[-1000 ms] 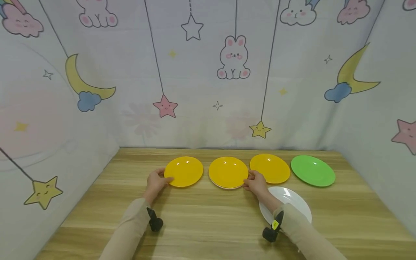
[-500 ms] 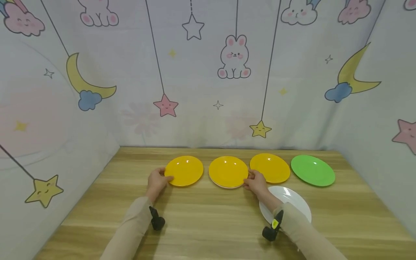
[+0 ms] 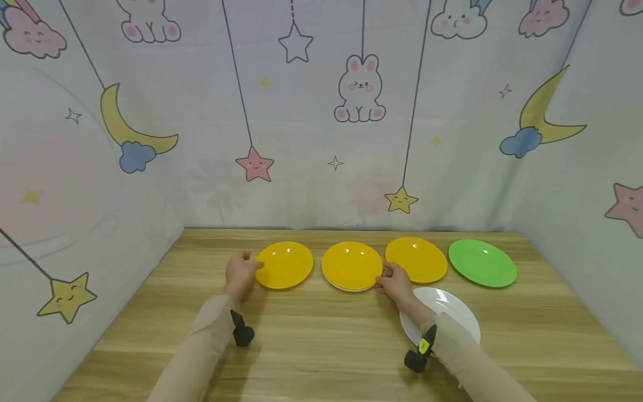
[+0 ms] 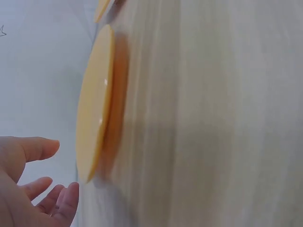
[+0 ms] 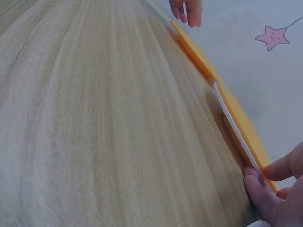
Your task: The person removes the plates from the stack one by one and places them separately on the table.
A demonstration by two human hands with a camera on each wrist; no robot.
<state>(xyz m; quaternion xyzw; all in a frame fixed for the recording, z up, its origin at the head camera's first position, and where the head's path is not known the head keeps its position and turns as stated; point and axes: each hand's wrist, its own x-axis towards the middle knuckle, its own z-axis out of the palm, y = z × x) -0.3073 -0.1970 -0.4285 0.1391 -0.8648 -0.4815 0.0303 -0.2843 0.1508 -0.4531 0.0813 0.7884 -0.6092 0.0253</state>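
At the left yellow plate (image 3: 285,265), my left hand (image 3: 240,276) is beside the near-left rim. The left wrist view shows its thumb and relaxed fingers (image 4: 66,203) spread apart, off the plate, which lies on the table. My right hand (image 3: 396,282) pinches the right rim of the middle yellow plate (image 3: 352,263), thumb on top and fingers underneath. Under that plate a white plate (image 5: 235,126) is stacked, its edge showing in the right wrist view; the pinch takes in both rims.
Further right lie another yellow plate (image 3: 417,259) and a green plate (image 3: 482,263). A loose white plate (image 3: 454,310) lies nearer, partly under my right forearm. The wooden table (image 3: 321,346) ends at a patterned cloth wall (image 3: 311,206) behind the plates.
My left hand has let go of the left yellow plate and drawn slightly left, its fingers opening. My right hand keeps its pinch on the stacked plates, which have not moved.
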